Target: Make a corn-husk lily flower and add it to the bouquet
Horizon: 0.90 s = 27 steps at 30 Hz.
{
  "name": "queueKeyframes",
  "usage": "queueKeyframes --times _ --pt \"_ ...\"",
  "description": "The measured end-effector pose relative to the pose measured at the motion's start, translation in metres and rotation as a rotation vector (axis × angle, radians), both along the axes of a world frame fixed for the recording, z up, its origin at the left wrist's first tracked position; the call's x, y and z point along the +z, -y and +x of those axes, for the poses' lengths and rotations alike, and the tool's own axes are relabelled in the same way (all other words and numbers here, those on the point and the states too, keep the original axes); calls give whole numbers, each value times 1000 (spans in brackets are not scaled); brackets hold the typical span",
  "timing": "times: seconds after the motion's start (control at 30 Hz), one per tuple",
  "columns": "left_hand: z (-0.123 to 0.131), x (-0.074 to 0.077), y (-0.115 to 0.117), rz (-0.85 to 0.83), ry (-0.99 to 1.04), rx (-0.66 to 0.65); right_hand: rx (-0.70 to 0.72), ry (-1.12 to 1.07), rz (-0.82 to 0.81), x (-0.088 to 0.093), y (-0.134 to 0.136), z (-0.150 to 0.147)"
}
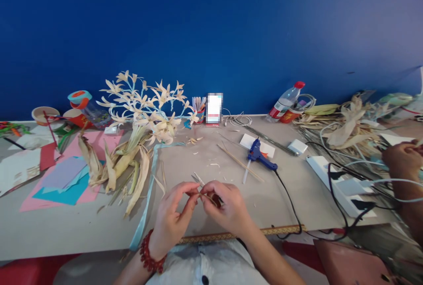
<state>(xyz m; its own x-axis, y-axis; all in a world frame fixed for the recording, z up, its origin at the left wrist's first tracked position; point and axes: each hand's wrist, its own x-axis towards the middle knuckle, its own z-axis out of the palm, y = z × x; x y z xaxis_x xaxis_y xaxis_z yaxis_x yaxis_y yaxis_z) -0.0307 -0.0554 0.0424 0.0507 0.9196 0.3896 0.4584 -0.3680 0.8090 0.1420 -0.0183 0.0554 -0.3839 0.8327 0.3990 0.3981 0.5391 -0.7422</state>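
Over the front of the table, my left hand [175, 208] and my right hand [228, 205] meet fingertip to fingertip, both closed in a pinch. A thin greenish-brown strip [207, 198] shows between them; its kind is too small to make out. Just beyond the fingers, a narrow pale pointed piece [199, 179] sticks out, partly hidden by my hands. To the left stands a bunch of cream husk-like flowers [155, 109] on pale blue stems, with dried corn husks [124, 164] at its base. A blue glue gun [259, 153] lies to the right.
A light blue ribbon [150, 192] runs off the front edge. Coloured paper [62, 188] lies left. A thin stick [239, 162], power strip [340, 188] with cables, plastic bottle [284, 102] and husk pile [343, 126] are right. Another person's hand [403, 159] is at far right.
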Motion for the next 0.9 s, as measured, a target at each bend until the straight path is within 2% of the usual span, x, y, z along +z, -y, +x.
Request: queueKeyframes --times 0.17,0.33,0.47,0.63,0.77,0.9 --pt "1 -2 1 -19 78 -13 -16 -14 81 1 -1 1" --pt "2 0 1 -68 133 5 34 -62 -35 3 0 6" --pt "2 2 0 -82 184 -8 14 -58 -95 3 0 8" --pt "0 10 -5 39 34 -68 12 -109 -198 -1 0 6" --pt "1 14 -6 28 -17 -62 18 -137 -272 -3 2 4" --pt "4 15 -5 28 -6 -30 25 -141 -260 -2 4 3"
